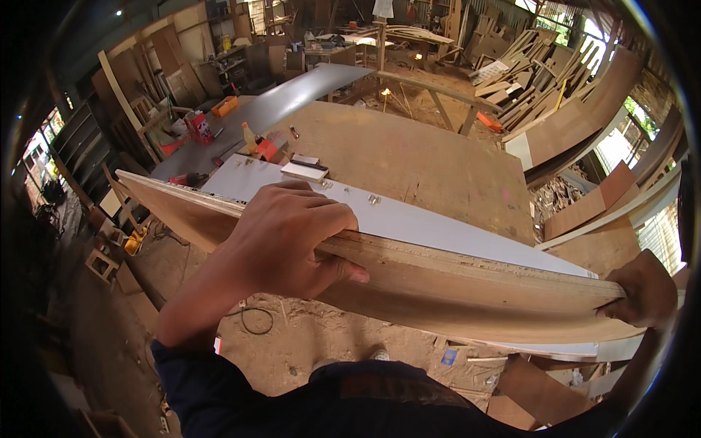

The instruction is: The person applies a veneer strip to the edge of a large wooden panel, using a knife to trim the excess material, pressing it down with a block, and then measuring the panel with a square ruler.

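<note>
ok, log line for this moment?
left hand: gripping board by top edge | right hand: gripping board's right end | white panel: partly hidden behind board

Here the brown tabletop point(438, 157) is bearing a long white panel point(438, 228); a white box point(303, 171) is sitting along the panel's far edge, a bottle point(250, 137) standing near the panel's far left corner.
</note>
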A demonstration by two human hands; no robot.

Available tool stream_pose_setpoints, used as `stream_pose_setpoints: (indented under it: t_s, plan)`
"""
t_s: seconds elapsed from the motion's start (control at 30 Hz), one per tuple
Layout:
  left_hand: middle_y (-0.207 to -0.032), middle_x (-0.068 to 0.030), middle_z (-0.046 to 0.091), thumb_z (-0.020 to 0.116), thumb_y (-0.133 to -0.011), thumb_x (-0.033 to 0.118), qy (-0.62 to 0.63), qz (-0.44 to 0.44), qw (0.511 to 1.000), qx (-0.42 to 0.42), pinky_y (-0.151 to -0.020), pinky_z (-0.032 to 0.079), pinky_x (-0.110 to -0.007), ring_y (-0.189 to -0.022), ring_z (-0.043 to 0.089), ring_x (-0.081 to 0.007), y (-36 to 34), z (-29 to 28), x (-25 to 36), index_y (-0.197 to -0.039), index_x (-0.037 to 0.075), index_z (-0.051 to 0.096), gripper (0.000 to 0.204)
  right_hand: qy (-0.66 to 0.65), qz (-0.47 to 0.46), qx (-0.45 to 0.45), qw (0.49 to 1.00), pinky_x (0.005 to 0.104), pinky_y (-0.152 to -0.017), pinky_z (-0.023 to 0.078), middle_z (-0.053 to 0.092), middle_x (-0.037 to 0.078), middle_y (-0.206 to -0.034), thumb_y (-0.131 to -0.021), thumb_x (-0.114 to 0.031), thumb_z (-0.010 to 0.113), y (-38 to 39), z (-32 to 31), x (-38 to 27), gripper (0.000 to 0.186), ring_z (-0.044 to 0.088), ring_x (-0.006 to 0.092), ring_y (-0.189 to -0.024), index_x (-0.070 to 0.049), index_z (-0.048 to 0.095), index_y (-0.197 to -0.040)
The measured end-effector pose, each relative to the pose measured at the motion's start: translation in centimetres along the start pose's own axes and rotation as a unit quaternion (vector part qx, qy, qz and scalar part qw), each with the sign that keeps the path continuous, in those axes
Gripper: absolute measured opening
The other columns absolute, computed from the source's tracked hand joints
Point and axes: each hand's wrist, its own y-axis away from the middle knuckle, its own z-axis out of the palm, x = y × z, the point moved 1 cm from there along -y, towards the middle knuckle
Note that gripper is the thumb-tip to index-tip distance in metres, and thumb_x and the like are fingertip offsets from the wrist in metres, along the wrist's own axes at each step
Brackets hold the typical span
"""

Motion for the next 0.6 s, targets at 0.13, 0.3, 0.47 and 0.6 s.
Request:
stream_pose_setpoints:
  t_s: [0.13,0.3,0.47,0.6]
  plan:
    - [-0.072,-0.0058,0.069,0.101,-0.069,0.047,-0.007,-0.008,1.0,-0.004,-0.074,0.052,-0.041,-0.071,0.07,-0.032,-3.4,1.1,-0.7,-0.086,0.009,0.073,0.051,-0.074,0.113,-0.048,0.99,0.0434,-0.08,0.052,0.077,0.01,-0.078,-0.061,-0.025,0.099,-2.1,0.4,2.6,0.035,0.075,0.0359,-0.081,-0.011,0.085,-0.09]
    - [-0.076,-0.006,0.072,0.1,-0.071,0.047,-0.016,-0.016,0.999,-0.027,-0.074,0.052,-0.042,-0.074,0.072,-0.0318,-6.2,3.7,-2.0,-0.087,0.009,0.073,0.049,0.058,-0.01,0.088,0.994,0.0429,-0.07,0.05,0.073,0.01,-0.069,-0.064,-0.026,0.101,-4.3,3.0,5.2,0.034,0.072,0.034,-0.069,-0.01,0.083,-0.088]
    - [-0.078,-0.0087,0.073,0.097,-0.075,0.047,0.007,-0.017,0.999,-0.031,-0.076,0.054,-0.044,-0.078,0.073,-0.0345,-7.6,6.7,-3.3,-0.095,0.009,0.072,0.05,-0.036,0.034,0.059,0.997,0.0441,-0.074,0.051,0.072,0.012,-0.071,-0.066,-0.026,0.1,-6.0,7.2,8.6,0.033,0.071,0.0371,-0.073,-0.008,0.081,-0.086]
    - [-0.08,-0.0057,0.073,0.098,-0.075,0.047,0.011,-0.019,1.0,-0.022,-0.079,0.055,-0.043,-0.077,0.074,-0.0317,-8.3,9.9,-4.7,-0.108,0.013,0.072,0.055,-0.027,0.036,0.058,0.997,0.0471,-0.076,0.052,0.072,0.015,-0.073,-0.069,-0.025,0.098,-7.9,9.4,8.9,0.031,0.07,0.0402,-0.076,-0.007,0.079,-0.085]
